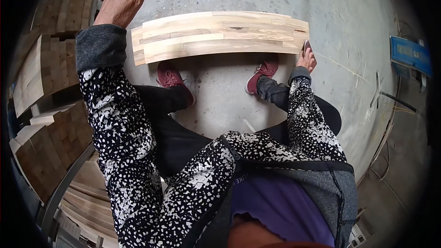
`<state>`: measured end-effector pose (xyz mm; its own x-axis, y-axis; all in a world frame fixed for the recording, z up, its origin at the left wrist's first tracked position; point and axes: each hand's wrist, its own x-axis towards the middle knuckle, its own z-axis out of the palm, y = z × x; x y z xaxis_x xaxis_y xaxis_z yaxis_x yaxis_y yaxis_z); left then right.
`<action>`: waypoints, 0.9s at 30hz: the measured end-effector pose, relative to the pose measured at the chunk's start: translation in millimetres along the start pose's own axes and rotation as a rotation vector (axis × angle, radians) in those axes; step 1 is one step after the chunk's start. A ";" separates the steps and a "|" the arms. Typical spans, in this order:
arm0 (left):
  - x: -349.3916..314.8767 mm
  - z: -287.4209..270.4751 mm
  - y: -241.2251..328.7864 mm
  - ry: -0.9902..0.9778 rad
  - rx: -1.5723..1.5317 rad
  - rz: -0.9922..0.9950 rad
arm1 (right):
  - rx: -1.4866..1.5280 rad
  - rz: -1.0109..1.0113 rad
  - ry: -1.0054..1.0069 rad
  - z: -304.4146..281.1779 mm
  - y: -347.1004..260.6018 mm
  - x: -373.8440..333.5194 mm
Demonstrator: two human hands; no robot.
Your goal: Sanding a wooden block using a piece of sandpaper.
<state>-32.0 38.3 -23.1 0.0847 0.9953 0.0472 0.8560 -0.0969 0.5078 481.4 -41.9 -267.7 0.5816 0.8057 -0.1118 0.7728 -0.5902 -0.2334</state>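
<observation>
A long panel of pale, joined wood strips (220,32) lies crosswise in front of me, just beyond my shoes, with a dark shadow under its near edge. My right hand (308,60) is at the panel's near right corner. Its fingers are curled round a small dark object with a rounded end (307,44), whose kind I cannot make out. Raised past the panel's left end, apart from it, is my left hand (123,1). Its back shows and one digit stretches out to the upper right; the remaining fingers are partly hidden. Nothing shows in it.
Stacks of wooden blocks and panels (59,128) fill a grey metal rack (76,174) along my left side. Both red shoes (171,74) stand close behind the panel. On the right are a blue box (410,55), a dark rod (398,101) and loose cables (385,167) on the concrete floor.
</observation>
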 end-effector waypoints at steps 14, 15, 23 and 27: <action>-25.6 -25.1 20.0 0.091 -0.115 0.117 | 0.292 -1.327 -0.296 112.3 -257.7 -264.5; -28.9 -27.4 15.9 0.094 -0.116 0.100 | 0.264 -1.358 -0.304 106.9 -256.0 -256.7; -34.7 -45.7 -5.7 0.012 -0.149 0.046 | -0.169 -0.234 -0.056 34.1 -86.3 -34.5; -38.2 -46.5 -18.8 0.078 -0.209 0.092 | -0.242 -0.116 -0.059 48.4 -126.5 -50.6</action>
<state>-75.1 2.2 5.5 0.1109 0.9802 0.1639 0.7219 -0.1928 0.6645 342.0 -5.7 -279.3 0.4749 0.8661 -0.1560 0.8760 -0.4823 -0.0110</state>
